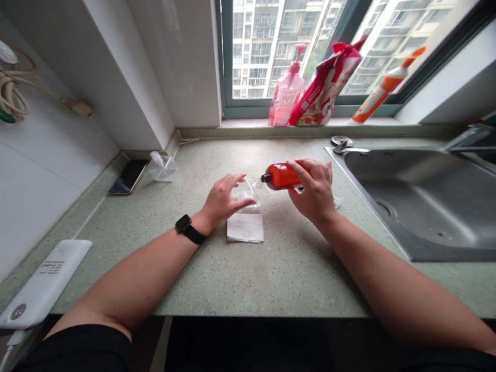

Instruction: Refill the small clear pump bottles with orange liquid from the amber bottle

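Note:
My left hand (221,200), with a black watch on its wrist, curls its thumb and fingers around a clear plastic bottle (250,192) above the counter. My right hand (314,192) grips an amber bottle (279,176) by its body. This amber bottle lies tipped nearly level, its uncapped dark neck pointing left at the mouth of the clear bottle. Whether liquid is flowing between the two is too small to tell. Just in front of the clear bottle, a folded white tissue (245,228) rests flat. Something small and clear is partly hidden behind my right hand.
A steel sink (426,196) is set in the counter (232,279) at right. At left are a phone (128,176), a clear pump bottle (161,167) and a white power bank (50,279). A pink pump bottle (287,95), red bag (329,88) and orange-white bottle (382,90) line the sill.

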Action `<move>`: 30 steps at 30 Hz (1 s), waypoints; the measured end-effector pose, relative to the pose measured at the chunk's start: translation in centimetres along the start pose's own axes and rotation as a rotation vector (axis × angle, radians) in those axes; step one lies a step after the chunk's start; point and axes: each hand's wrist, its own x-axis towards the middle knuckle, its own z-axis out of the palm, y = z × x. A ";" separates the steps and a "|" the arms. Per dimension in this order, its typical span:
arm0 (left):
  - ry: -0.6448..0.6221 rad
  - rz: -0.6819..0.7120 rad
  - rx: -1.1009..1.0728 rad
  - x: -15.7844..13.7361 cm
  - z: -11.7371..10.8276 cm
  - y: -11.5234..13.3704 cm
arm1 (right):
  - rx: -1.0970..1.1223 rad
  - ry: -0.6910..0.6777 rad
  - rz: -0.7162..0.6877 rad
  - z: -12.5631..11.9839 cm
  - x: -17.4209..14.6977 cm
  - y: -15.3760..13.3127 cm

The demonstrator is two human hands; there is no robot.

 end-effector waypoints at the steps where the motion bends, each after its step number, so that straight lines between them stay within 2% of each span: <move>1: -0.001 -0.001 0.001 0.0 0.0 0.0 | 0.002 -0.002 0.000 0.0 0.0 0.0; 30: -0.016 -0.015 -0.008 0.1 0.0 0.1 | 0.015 -0.016 0.018 -0.1 0.1 -0.1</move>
